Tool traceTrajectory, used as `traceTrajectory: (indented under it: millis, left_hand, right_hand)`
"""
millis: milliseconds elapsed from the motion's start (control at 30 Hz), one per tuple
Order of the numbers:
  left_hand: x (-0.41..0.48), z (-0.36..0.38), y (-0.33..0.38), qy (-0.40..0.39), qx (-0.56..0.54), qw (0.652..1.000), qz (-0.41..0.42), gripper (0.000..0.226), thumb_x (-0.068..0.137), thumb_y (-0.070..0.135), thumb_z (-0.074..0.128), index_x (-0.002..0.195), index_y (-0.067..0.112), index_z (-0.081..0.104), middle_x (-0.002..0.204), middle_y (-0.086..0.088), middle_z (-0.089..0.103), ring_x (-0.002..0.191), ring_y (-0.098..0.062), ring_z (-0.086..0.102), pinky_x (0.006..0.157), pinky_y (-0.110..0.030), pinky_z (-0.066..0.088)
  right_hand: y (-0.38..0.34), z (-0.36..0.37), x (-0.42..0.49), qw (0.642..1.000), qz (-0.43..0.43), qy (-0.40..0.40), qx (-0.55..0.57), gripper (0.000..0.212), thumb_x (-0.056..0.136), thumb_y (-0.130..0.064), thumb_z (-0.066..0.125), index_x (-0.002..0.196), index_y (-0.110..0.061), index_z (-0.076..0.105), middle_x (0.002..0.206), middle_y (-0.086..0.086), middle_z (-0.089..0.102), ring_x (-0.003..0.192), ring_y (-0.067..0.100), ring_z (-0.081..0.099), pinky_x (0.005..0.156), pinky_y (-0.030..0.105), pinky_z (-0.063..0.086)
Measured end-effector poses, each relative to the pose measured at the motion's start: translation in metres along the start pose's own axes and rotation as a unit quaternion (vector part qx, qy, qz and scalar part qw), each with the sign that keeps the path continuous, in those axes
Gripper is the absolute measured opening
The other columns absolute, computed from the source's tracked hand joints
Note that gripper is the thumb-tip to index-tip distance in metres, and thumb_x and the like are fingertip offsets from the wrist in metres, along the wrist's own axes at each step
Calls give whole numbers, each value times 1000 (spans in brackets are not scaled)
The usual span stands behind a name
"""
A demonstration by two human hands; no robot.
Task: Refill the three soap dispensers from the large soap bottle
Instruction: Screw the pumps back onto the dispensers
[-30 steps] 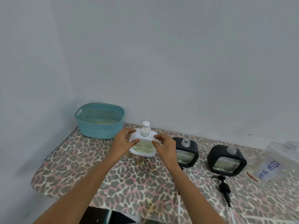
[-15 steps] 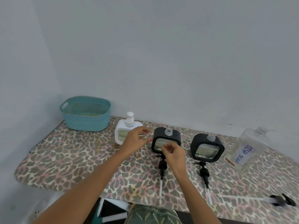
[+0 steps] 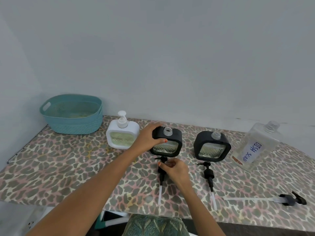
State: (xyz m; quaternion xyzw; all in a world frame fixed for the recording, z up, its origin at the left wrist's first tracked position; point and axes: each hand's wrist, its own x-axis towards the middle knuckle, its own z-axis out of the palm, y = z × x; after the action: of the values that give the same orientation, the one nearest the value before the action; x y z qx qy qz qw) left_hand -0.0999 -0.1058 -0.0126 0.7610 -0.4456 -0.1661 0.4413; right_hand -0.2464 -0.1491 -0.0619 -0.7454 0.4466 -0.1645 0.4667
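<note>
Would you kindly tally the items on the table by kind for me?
Soap dispensers: 3 (white, black, black)
Loose pumps: 3
Large soap bottle: 1
Basket: 1
Total: 8

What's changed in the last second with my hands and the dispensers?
Both hands let go of the white dispenser and moved right. The left hand now grips the middle dispenser; the right hand pinches the pump lying before it. Right dispenser, bottle, basket stayed.
</note>
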Motion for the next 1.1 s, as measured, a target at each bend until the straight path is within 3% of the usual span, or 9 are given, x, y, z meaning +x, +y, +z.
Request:
traceTrajectory:
  millis: [67, 267, 433, 567, 700, 933, 1100]
  left_hand:
    - [2, 0, -2, -1, -10, 1000, -2, 63, 75, 25, 73, 132, 18, 47, 135, -2, 47, 123, -15, 44, 96, -21, 32]
    - [6, -1, -4, -2, -21, 1000, -19, 62, 71, 22, 77, 126, 17, 51, 131, -2, 52, 120, -15, 46, 94, -22, 35]
    - [14, -6, -1, -29, -21, 998, -46, 64, 68, 17, 80, 125, 11, 51, 128, -4, 55, 119, -17, 50, 91, -21, 37]
    - [16, -7, 0, -39, -24, 997, -60, 66, 66, 17, 81, 125, 10, 51, 128, -5, 56, 120, -18, 50, 94, -23, 39]
    - [16, -7, 1, -43, -16, 997, -59, 68, 66, 18, 81, 126, 10, 50, 130, -6, 54, 122, -20, 49, 97, -27, 39]
    - [13, -7, 2, -36, -14, 998, -44, 65, 67, 17, 80, 125, 10, 50, 128, -6, 54, 120, -20, 49, 91, -21, 35]
    - [13, -6, -1, -38, 4, 999, -24, 64, 67, 20, 80, 124, 11, 51, 128, -8, 53, 118, -22, 50, 98, -27, 37]
  right_hand:
    - [0, 1, -1, 1000, -1, -10, -12, 35, 76, -34, 72, 92, -3, 66, 84, 6, 65, 70, 11, 54, 58, 14, 39]
    - [-2, 0, 0, 999, 11, -43, -19, 26, 77, -32, 72, 82, -7, 71, 72, 1, 65, 56, 4, 53, 48, 9, 38]
    - [-8, -12, -2, 999, 7, -37, -3, 24, 73, -28, 76, 82, -6, 69, 77, 4, 68, 66, 12, 59, 60, 19, 46]
    - [-21, -32, -6, 1000, -16, -26, -4, 22, 73, -27, 76, 82, -9, 67, 77, 2, 66, 66, 10, 59, 60, 16, 47]
    - [-43, -54, -10, 999, -42, -7, 31, 27, 73, -27, 77, 88, -8, 66, 81, 4, 65, 76, 14, 61, 73, 28, 54]
    - [-99, -87, 5, 978, -150, 114, 88, 31, 77, -30, 73, 100, -11, 63, 90, -1, 64, 82, 13, 60, 62, 10, 44]
    - [-129, -90, 21, 947, -231, 172, 142, 13, 79, -20, 71, 83, -26, 60, 88, -5, 61, 74, -1, 56, 65, 3, 44]
